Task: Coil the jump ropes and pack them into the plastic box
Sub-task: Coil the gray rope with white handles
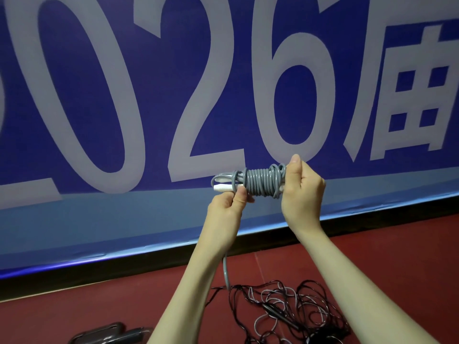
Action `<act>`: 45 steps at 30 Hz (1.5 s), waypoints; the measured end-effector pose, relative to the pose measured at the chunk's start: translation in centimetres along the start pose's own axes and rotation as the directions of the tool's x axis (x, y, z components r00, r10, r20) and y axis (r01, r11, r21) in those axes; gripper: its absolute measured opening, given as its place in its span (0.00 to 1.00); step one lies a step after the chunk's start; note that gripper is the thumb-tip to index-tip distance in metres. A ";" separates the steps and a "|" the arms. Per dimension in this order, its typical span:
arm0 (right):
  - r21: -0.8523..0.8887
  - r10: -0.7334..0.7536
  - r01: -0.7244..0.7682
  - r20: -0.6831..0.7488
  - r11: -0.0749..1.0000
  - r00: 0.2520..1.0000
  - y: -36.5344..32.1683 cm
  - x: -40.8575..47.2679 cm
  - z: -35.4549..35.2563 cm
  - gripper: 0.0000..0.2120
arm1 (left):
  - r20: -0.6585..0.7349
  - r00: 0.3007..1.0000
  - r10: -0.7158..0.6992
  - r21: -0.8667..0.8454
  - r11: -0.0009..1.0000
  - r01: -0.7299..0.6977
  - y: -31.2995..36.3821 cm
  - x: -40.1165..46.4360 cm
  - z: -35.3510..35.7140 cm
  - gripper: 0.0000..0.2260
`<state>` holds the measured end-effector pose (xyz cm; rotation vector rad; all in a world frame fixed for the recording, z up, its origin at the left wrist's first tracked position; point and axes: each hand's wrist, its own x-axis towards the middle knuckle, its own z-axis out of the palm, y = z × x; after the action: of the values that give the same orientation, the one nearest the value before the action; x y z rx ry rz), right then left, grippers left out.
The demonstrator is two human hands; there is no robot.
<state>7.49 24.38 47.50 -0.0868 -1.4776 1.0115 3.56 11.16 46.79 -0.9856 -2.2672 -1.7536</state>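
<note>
left hand (227, 206) is pinching the grey jump rope (258, 180) bundle's left end | right hand (301, 188) is gripping its right end | bundle is hanging above the tangled ropes (285, 311) on the red floor (99, 311)

The grey jump rope (260, 181) looks like smooth, slightly glossy plastic cord, its white handle (223, 187) a matt plastic. The blue banner (149, 95) reads as smooth printed sheet with a faint sheen. The red floor (99, 306) appears matt. Thin black ropes (298, 311) look glossy.
</note>
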 end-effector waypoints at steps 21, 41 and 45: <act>-0.029 -0.093 0.093 0.017 0.995 0.996 -0.7 0.9 -1.0 0.21 | 0.163 0.972 -0.170 -0.266 0.941 0.209 1.7 0.2 -0.6 0.26; 0.158 0.195 -0.215 0.136 0.964 0.971 -1.2 0.5 0.0 0.22 | -0.091 0.996 -0.008 -0.575 0.817 -0.046 1.7 0.0 -0.1 0.14; 0.180 0.227 -0.265 0.204 0.947 0.952 -0.9 0.5 0.1 0.20 | -0.108 0.991 0.081 -0.650 0.748 -0.133 0.8 0.1 0.5 0.17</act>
<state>7.69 24.10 48.46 -0.0319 -1.5428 1.4028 4.04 11.75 47.32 -1.0829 -1.4929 -2.5474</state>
